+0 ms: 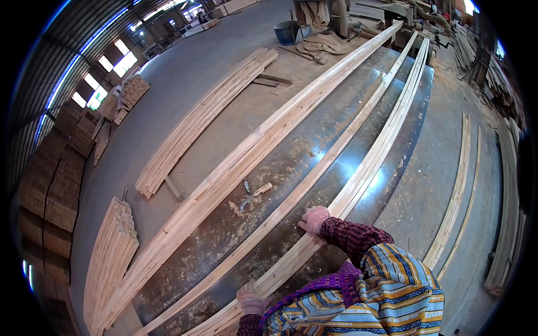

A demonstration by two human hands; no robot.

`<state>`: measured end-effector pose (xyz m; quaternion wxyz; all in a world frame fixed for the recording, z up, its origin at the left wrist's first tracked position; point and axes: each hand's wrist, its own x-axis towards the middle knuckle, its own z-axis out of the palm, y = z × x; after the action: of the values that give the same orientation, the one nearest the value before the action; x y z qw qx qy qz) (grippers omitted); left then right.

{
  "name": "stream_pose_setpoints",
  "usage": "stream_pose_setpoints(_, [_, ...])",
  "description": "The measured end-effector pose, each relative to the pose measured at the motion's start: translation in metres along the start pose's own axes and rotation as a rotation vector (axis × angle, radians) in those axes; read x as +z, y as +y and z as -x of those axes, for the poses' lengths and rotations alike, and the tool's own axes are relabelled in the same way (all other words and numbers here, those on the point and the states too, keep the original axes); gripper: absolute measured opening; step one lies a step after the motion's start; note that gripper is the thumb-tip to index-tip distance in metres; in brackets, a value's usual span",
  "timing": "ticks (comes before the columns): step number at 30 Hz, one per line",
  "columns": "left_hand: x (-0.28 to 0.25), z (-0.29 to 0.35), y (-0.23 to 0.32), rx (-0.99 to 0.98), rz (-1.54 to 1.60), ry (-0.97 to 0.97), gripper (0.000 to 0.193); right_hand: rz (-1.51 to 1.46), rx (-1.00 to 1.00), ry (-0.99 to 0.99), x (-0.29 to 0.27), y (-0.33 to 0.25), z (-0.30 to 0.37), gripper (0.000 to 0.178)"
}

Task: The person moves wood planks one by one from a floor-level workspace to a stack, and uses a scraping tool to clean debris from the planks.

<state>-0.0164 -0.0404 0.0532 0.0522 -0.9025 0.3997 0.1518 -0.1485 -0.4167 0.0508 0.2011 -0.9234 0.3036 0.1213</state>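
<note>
My right hand point(315, 219), in a pinkish glove, lies across a bundle of long pale wooden strips point(358, 187), its fingers bent over the far-left edge. Lower down, my left hand point(252, 298), gloved alike, is closed around the left side of the same bundle near the lower edge. The strips lie side by side lengthwise on a dark metal table point(330, 173) strewn with shavings. One separate wooden strip point(305, 183) runs to the left of them. Beyond it lies a hand tool with a wooden handle point(262, 189) and curved metal head, beside a small metal piece point(246, 185).
A thick row of long boards point(235, 168) lies along the table's left side. More board stacks point(207, 120) and a leaning pile point(112, 241) stand left on the floor. Machinery point(400, 14) and a dark bucket point(286, 33) are at the far end. Loose strips point(454, 201) lie right.
</note>
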Motion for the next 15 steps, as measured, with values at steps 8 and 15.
stream_pose_setpoints(8, [-0.002,-0.001,-0.003,-0.009,0.035,-0.011,0.101,-0.017,-0.041,-0.013,0.006,0.001,-0.006,0.047])
stream_pose_setpoints(15, [0.107,-0.013,-0.054,-0.017,-0.090,0.183,0.099,-0.030,-0.101,0.045,-0.016,0.028,-0.032,0.035])
